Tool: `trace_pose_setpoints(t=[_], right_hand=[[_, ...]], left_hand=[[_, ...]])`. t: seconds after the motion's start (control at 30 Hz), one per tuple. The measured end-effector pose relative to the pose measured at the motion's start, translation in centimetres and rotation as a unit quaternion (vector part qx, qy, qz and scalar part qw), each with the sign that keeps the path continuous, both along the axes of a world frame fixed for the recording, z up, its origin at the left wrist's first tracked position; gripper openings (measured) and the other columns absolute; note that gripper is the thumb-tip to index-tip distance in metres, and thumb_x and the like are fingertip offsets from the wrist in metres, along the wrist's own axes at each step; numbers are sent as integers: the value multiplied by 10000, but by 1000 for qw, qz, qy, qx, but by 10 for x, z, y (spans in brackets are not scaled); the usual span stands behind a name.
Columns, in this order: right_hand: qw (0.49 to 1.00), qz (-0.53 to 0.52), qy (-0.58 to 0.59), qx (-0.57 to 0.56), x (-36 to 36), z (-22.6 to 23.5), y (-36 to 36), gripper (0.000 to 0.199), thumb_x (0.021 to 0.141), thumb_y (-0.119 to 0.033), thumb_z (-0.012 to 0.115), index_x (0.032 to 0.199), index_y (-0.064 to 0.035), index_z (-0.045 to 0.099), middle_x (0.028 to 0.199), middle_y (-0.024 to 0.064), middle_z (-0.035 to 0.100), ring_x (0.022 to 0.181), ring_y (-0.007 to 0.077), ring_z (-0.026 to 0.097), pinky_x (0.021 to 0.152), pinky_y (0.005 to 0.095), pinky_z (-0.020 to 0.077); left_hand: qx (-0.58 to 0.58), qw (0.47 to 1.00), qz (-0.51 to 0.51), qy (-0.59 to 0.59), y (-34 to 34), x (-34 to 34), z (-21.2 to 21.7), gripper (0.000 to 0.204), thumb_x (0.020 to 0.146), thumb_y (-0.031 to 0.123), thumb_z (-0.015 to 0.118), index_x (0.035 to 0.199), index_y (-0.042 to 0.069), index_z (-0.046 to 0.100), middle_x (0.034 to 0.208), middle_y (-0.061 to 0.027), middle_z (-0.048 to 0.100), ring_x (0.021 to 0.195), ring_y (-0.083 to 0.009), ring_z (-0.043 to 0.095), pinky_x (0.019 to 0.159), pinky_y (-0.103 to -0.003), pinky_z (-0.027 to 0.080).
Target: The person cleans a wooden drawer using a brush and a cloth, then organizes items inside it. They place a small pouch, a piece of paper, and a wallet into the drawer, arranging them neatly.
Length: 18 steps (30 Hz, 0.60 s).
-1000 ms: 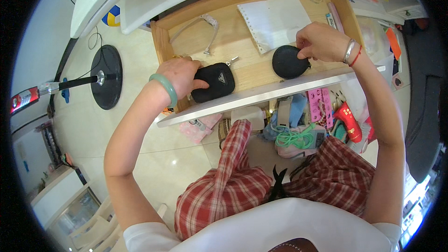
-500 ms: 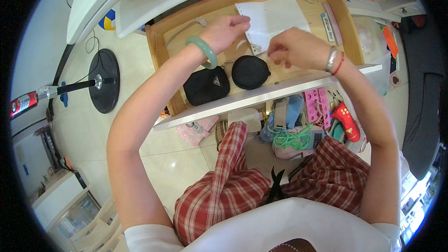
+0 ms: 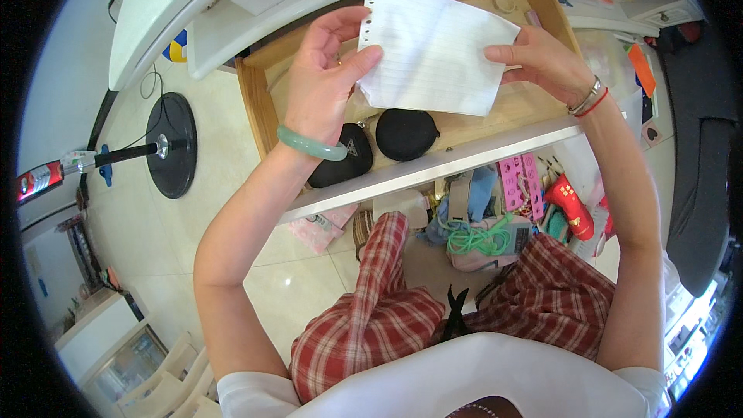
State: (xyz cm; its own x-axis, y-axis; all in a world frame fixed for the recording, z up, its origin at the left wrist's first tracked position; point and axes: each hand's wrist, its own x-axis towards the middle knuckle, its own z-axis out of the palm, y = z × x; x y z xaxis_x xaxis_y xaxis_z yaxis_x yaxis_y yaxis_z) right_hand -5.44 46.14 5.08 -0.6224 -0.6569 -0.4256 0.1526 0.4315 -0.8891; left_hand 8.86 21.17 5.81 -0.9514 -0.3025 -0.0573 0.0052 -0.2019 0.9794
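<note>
Pale floor tiles are spreading out beneath an open wooden drawer [image 3: 259, 101], and a person in red plaid trousers is sitting before it. Both hands are holding a sheet of lined paper [image 3: 433, 58] up over the drawer: the left hand [image 3: 325, 81] is pinching its punched edge between thumb and fingers, closed firmly on it, while the right hand [image 3: 542, 62] is gripping the opposite edge, thumb on the near face and fingers tucked behind.

Judging by this, the sheet is already lifted clear of the drawer and is being held taut, flat toward the camera; it is not yet folded or set down anywhere.

Just below the left grip, inside the drawer, a black zip pouch [image 3: 340, 162] is lying partly hidden by the wrist with its green bangle [image 3: 309, 145]. Beside it, under the sheet, a round black case [image 3: 406, 133] is resting against the white drawer front. Further below the right grip, clutter is crowding the floor: a pink perforated piece [image 3: 518, 179], a green cord [image 3: 476, 238] and a red object [image 3: 571, 207]. Well off to the left of the grip, a black stand base [image 3: 172, 145] is sitting apart. Nothing is standing between the hands and the drawer.
</note>
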Motion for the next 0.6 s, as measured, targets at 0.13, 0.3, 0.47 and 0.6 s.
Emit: trace_pose_setpoints(t=[0.13, 0.3, 0.47, 0.6], right_hand=[[999, 11, 30, -37, -12, 17, 24, 500, 860, -385, 718, 1201, -39, 602, 1017, 28, 671, 895, 89, 640, 755, 221, 524], [963, 9, 241, 120, -45, 42, 60, 367, 898, -392, 662, 1027, -48, 661, 886, 3, 642, 750, 87, 591, 662, 215, 470], [944, -140, 285, 88, -72, 102, 141, 302, 902, -303, 665, 1050, -42, 635, 882, 36, 651, 779, 132, 613, 709, 269, 499], [816, 88, 301, 485, -105, 58, 210, 314, 922, -253, 652, 1123, -12, 640, 879, 22, 659, 761, 99, 590, 720, 254, 496]], left_hand=[[-2, 1000, -6, -30, -10, 6, 1, 497, 867, 4, 658, 1323, 59, 469, 1114, -101, 628, 979, -177, 646, 855, -302, 544], [-14, 994, -59, -93, -12, 12, 3, 418, 920, 85, 623, 1316, 52, 490, 1169, -95, 596, 1043, -204, 640, 872, -307, 535], [-23, 981, -158, -113, -8, 6, -4, 272, 950, 144, 601, 1210, 65, 595, 1084, -67, 647, 943, -158, 658, 782, -285, 547], [-41, 965, -216, -140, 3, 0, -6, 258, 946, 177, 615, 1179, 66, 616, 1034, -48, 661, 908, -134, 653, 761, -268, 541]])
